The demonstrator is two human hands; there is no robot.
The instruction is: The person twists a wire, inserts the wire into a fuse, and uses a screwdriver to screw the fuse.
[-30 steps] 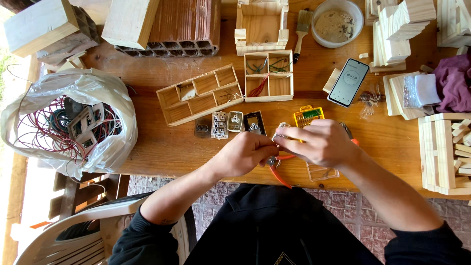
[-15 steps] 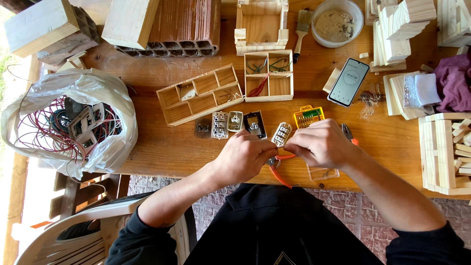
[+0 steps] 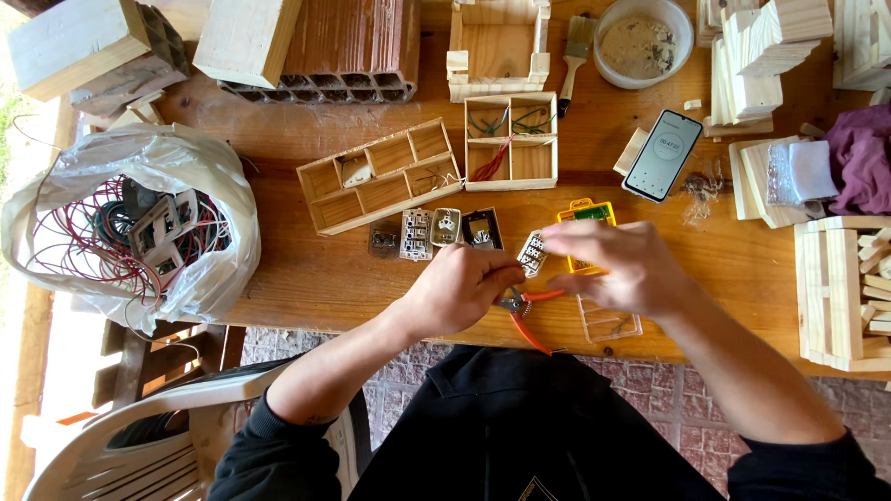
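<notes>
My left hand (image 3: 461,289) pinches a small white switch module (image 3: 532,253) by its lower edge, over the wooden table's front edge. My right hand (image 3: 620,267) hovers beside it with fingers spread, its fingertips at the module's upper end. Orange-handled pliers (image 3: 525,314) lie on the table just under both hands. Behind the hands lies a row of switch parts (image 3: 436,230) and a yellow case (image 3: 585,213). A clear plastic lid (image 3: 610,321) sits under my right wrist.
Two wooden compartment trays (image 3: 380,174) (image 3: 511,139) hold bits of wire. A plastic bag of wires and switch plates (image 3: 130,227) sits at left, a phone (image 3: 663,155) at right, wooden blocks (image 3: 840,278) far right, a brick (image 3: 345,46) at the back, a white chair (image 3: 139,436) below left.
The white module has come up into view between my hands. My right hand has opened and lifted slightly; my left hand keeps its pinch.
</notes>
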